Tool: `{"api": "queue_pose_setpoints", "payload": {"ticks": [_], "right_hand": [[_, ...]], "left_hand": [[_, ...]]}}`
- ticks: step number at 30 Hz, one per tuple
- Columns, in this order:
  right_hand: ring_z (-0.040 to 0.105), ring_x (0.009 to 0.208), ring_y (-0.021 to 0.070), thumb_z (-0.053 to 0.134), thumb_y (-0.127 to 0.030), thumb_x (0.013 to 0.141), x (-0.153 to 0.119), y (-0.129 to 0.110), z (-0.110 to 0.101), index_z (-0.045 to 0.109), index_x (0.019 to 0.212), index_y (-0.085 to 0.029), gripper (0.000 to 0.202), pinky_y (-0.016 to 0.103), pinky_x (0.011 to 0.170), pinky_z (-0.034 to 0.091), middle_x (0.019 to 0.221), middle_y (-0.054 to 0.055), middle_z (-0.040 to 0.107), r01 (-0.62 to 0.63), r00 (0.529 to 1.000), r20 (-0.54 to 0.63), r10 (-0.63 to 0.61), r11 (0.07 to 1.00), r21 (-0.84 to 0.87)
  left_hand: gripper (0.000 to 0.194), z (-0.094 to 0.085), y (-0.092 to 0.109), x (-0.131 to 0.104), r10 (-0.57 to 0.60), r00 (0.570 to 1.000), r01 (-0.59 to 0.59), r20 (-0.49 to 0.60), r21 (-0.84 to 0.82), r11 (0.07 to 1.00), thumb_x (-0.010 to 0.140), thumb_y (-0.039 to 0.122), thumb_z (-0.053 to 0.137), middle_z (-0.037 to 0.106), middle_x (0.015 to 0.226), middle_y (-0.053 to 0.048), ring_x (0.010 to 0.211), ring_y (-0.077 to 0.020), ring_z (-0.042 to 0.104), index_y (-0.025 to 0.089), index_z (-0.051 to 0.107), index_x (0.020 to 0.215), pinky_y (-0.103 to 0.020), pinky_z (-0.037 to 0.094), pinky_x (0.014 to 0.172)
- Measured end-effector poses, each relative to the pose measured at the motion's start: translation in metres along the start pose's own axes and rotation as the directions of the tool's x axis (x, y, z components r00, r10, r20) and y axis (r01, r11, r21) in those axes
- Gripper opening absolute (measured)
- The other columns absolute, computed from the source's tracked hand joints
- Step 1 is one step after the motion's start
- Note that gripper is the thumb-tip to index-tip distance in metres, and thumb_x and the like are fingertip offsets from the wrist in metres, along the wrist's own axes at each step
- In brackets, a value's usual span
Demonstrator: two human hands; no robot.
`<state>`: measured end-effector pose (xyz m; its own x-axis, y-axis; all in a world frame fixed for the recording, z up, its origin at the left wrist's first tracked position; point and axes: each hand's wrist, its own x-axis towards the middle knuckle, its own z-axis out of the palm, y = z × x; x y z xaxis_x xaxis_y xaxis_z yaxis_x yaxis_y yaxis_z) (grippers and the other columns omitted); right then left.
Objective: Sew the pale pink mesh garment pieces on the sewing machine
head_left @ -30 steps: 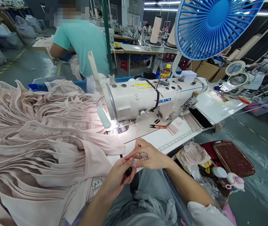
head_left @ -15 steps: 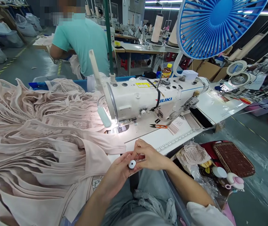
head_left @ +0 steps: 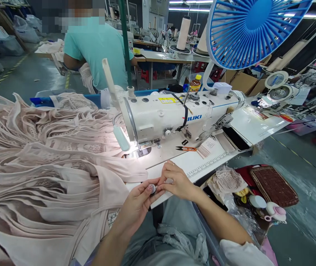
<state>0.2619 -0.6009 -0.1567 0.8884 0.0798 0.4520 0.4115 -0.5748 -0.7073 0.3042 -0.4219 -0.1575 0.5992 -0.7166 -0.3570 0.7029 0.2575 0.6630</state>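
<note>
My left hand (head_left: 137, 201) pinches a small round bobbin (head_left: 153, 189) between thumb and fingers, in front of the table's edge. Touching it from the right, my right hand (head_left: 177, 181) has its thumb and fingertips pressed together beside the bobbin; what they grip is too small to make out. Behind both hands stands a white sewing machine (head_left: 152, 116) with its lamp lit over the needle area. Orange-handled thread snips (head_left: 186, 149) lie on the machine bed. Pale pink fabric pieces (head_left: 49, 184) are heaped at the left, their end reaching close to my left hand.
A blue fan (head_left: 258, 33) stands over the machine's right end, near a bottle (head_left: 195, 84). A person in a teal shirt (head_left: 99, 51) sits beyond the table. At the lower right are a brown woven basket (head_left: 274, 185), a cup (head_left: 276, 212) and plastic bags.
My left hand has turned and shifted slightly left, so its thumb now partly covers the bobbin. The right fingers have moved slightly, still close to the left fingertips.
</note>
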Motion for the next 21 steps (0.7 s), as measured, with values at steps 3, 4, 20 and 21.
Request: {"api": "queue_pose_setpoints", "payload": {"ticks": [3, 4, 20, 21], "right_hand": [[0.046, 0.078, 0.0164, 0.07, -0.024, 0.089, 0.0, 0.0, 0.001, 0.059, 0.069, -0.018, 0.023, 0.03, 0.072, 0.041, 0.075, 0.001, 0.05, 0.02, 0.999, -0.035, -0.02, 1.0, -0.007], [0.047, 0.079, 0.0164, 0.069, -0.023, 0.09, 0.0, -0.001, 0.0, 0.059, 0.07, -0.018, 0.022, 0.03, 0.072, 0.041, 0.076, 0.001, 0.05, 0.019, 0.999, -0.041, -0.019, 1.0, -0.006], [0.022, 0.037, 0.0076, 0.062, -0.052, 0.089, 0.008, 0.003, -0.002, 0.041, 0.085, -0.024, 0.036, 0.02, 0.04, 0.021, 0.046, -0.014, 0.027, -0.393, 0.849, 0.049, 0.526, 0.566, 0.725], [0.027, 0.036, 0.0078, 0.066, -0.056, 0.085, 0.01, 0.001, -0.002, 0.04, 0.085, -0.024, 0.041, 0.02, 0.04, 0.026, 0.046, -0.014, 0.03, -0.382, 0.838, 0.079, 0.54, 0.477, 0.792]], "left_hand": [[0.033, 0.001, -0.003, 0.001, 0.032, 0.999, -0.033, -0.044, -0.04, 0.999, 0.068, 0.036, 0.088, 0.071, 0.093, -0.005, 0.091, -0.0171, 0.067, 0.013, 0.073, 0.086, -0.038, 0.055, 0.101], [0.031, 0.002, -0.003, 0.001, 0.037, 0.998, -0.04, -0.056, -0.058, 0.998, 0.068, 0.034, 0.088, 0.071, 0.095, -0.005, 0.092, -0.017, 0.067, 0.013, 0.071, 0.083, -0.038, 0.054, 0.101], [0.051, 0.0, 0.0, 0.005, -0.108, 0.986, 0.102, -0.124, -0.055, 0.993, 0.06, 0.037, 0.092, 0.069, 0.12, -0.016, 0.103, -0.0292, 0.07, 0.011, 0.076, 0.1, -0.035, 0.059, 0.091], [0.052, -0.001, 0.0, 0.005, -0.135, 0.981, 0.129, -0.141, -0.052, 0.99, 0.057, 0.037, 0.094, 0.071, 0.117, -0.016, 0.098, -0.0277, 0.072, 0.011, 0.076, 0.099, -0.033, 0.06, 0.085]]}}
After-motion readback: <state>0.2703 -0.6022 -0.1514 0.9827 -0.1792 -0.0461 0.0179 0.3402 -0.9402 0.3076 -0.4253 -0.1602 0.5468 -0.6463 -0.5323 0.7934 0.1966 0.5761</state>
